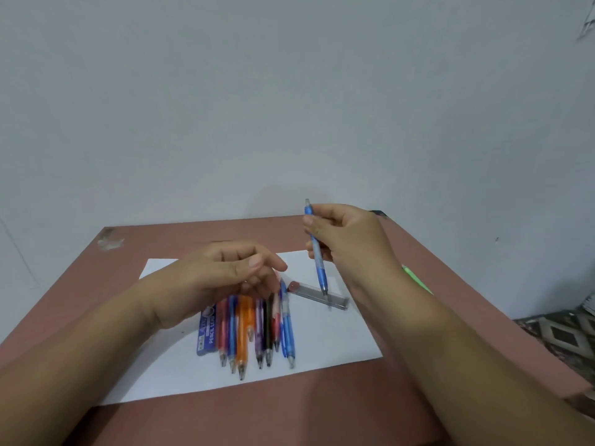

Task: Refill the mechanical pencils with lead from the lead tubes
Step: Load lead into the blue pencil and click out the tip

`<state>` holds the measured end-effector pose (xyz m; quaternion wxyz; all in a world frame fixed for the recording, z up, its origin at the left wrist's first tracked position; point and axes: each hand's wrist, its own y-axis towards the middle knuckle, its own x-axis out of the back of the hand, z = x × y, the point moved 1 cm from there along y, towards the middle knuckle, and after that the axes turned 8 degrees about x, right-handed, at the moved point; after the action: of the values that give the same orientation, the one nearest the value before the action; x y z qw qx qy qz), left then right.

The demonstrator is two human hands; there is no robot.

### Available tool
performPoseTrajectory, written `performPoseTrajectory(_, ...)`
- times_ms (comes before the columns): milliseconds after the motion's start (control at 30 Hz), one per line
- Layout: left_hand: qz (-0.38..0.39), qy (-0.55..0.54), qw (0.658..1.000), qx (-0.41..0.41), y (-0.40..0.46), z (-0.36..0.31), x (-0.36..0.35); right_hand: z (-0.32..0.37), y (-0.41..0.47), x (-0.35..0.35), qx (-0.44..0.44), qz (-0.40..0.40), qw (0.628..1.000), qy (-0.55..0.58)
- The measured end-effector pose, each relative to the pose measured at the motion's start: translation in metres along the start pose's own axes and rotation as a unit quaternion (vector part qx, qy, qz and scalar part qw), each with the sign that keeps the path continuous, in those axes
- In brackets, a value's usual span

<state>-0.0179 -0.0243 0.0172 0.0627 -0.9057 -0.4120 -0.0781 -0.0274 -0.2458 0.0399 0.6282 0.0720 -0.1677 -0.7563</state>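
Left hand hovers, fingers loosely curled, empty; right hand grips blue pencil.

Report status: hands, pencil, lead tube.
Right hand grips blue mechanical pencil, tip down. Left hand open, empty, over the row of pencils. Clear lead tube flat on white paper. Nothing in the way.

Blue pencil upright above lead tube.
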Motion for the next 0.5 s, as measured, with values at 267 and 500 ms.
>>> performPoseTrajectory(267,-0.073,0.245,0.965,0.062,0.014,-0.025,-0.035,0.004,-0.011,0.079,-0.005,-0.042,0.990,-0.134)
performPoseTrajectory(500,-0.064,0.350,0.934,0.017,0.048,-0.033,-0.105,-0.002,-0.004,0.139,-0.074,-0.042,0.965,-0.250)
